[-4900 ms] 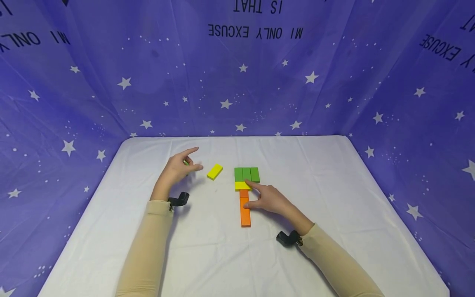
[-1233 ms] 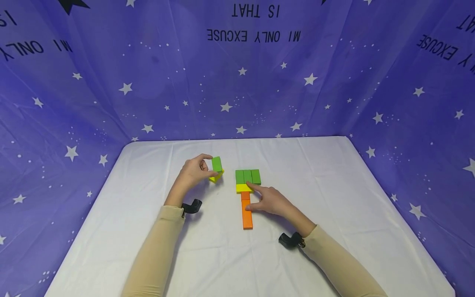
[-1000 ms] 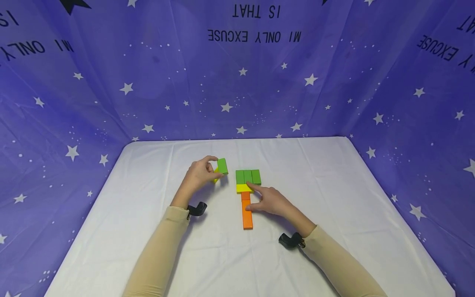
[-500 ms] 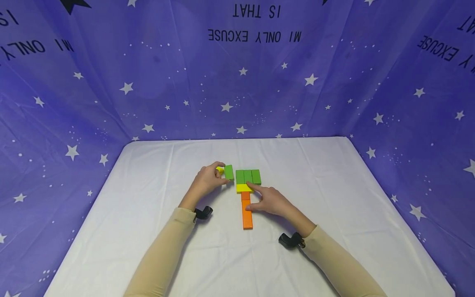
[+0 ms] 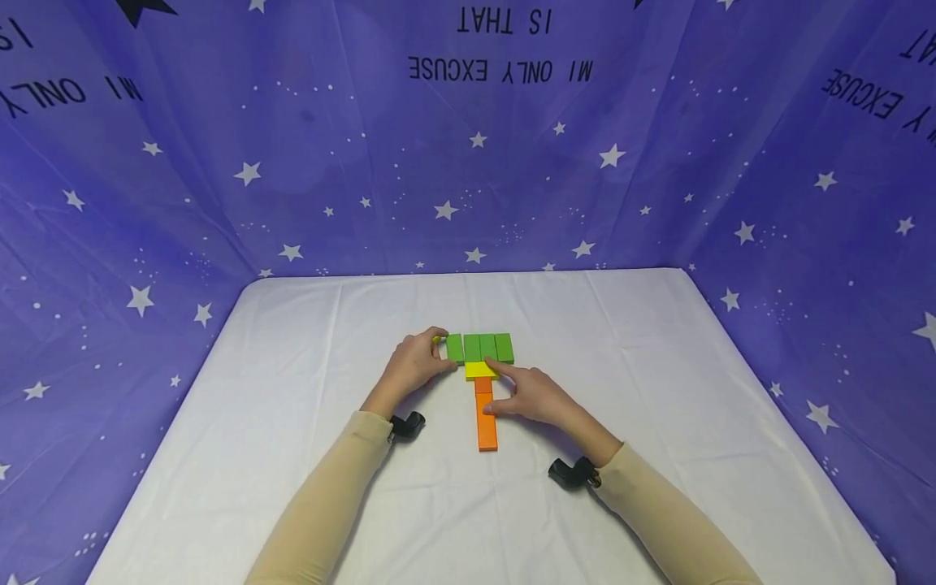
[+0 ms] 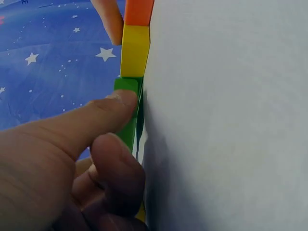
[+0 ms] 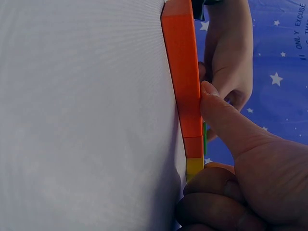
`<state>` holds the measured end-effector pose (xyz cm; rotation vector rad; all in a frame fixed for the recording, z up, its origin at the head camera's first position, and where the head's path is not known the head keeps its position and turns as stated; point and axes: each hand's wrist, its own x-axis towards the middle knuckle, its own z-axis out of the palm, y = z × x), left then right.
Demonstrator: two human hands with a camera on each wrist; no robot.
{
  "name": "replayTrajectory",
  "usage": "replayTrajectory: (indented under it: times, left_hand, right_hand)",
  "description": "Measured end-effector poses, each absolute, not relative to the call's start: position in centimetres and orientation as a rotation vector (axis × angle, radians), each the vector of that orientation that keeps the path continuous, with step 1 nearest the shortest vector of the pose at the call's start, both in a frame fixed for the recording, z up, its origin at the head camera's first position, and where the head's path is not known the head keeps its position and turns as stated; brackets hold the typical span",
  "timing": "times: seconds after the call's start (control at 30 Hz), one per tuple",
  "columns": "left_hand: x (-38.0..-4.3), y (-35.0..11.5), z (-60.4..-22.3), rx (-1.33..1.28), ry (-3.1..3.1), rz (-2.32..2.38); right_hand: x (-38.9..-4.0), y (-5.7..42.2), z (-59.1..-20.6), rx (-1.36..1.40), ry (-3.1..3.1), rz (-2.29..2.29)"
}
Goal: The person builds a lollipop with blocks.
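My left hand (image 5: pixel 413 362) pinches a green block (image 5: pixel 455 348) between thumb and fingers. The block lies at the left end of three green blocks (image 5: pixel 488 347), with a narrow gap between. Below that row sit a yellow block (image 5: pixel 478 372), a small orange block (image 5: pixel 483 385) and a long orange block (image 5: pixel 487 431), joined in a line. My right hand (image 5: pixel 539 396) rests over this line, index fingertip by the yellow block and thumb on the long orange block (image 7: pixel 182 72). The left wrist view shows the thumb on the held green block's end, near the yellow block (image 6: pixel 135 52).
Another yellow block (image 5: pixel 436 339) lies behind the left hand's fingers, mostly hidden. A white cloth (image 5: pixel 621 325) covers the table, and a purple star-printed curtain (image 5: pixel 468 162) stands around its back and sides. Each wrist carries a black camera mount (image 5: pixel 408 426).
My left hand has carried the green block rightward and down, past the loose yellow block, to the left end of the green row. The right hand has stayed on the blocks.
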<state>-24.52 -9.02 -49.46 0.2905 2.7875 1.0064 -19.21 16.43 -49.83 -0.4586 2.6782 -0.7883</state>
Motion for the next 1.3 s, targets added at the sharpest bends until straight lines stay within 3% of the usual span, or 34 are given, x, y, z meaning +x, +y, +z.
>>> replayTrajectory:
  times: [0.63,1.3]
  left_hand:
    - [-24.5,-8.7,-49.7,0.324,2.853,0.877]
    - [-24.6,-10.0,-48.6,0.269,2.731,1.095]
  right_hand:
    - [-19.4,16.4,-49.6,-0.451,2.673,-0.794]
    - [-19.2,16.3,-49.9,-0.453,2.684,-0.790]
